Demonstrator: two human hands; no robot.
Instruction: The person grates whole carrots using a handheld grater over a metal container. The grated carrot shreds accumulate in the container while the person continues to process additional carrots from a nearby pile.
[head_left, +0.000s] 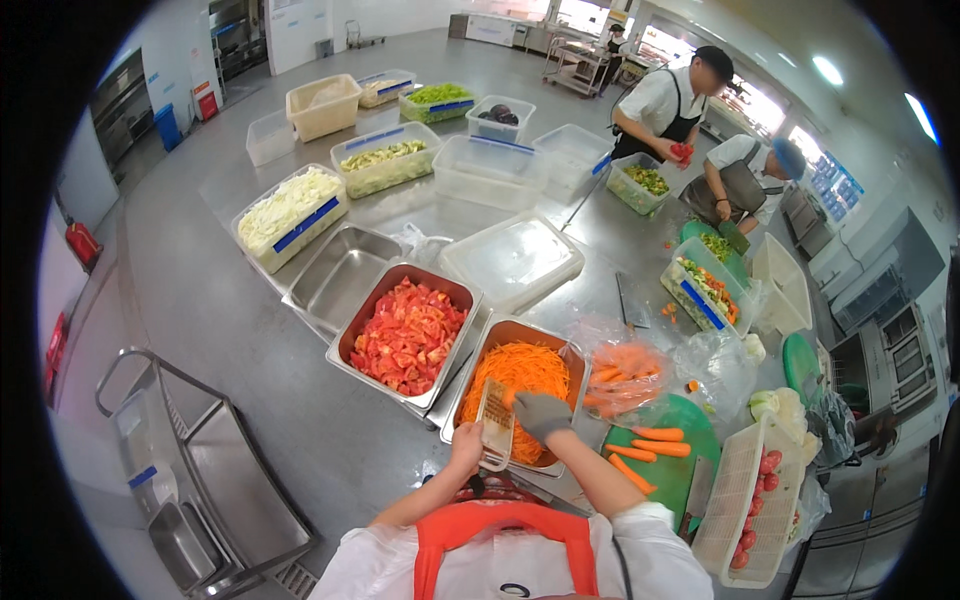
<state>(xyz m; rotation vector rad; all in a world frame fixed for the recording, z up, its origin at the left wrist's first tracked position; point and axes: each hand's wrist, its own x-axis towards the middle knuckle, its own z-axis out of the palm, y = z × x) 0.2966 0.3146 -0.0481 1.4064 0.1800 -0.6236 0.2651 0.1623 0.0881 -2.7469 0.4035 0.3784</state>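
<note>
My left hand (468, 448) grips the handle end of a flat grater (496, 421), which slants over a metal pan (500, 325) of shredded carrot (529, 367). My right hand (541, 415), in a grey glove, presses a piece of carrot (509, 397) on the grater's face. Left of the pan stands another metal pan (341, 360) full of cut tomato (409, 337). To the right, several peeled carrots (660, 448) lie on a green round cutting board (697, 420) beside a cleaver (699, 487). More carrots (622, 371) are in a clear plastic bag behind the board.
A white basket (720, 517) with tomatoes stands at the right edge. Beyond the pans are a plastic lid (514, 255), another cleaver (634, 304) and tubs of cut vegetables (292, 210). Two people work across the table, one chopping on a green board (731, 259). A metal cart (247, 487) stands at left.
</note>
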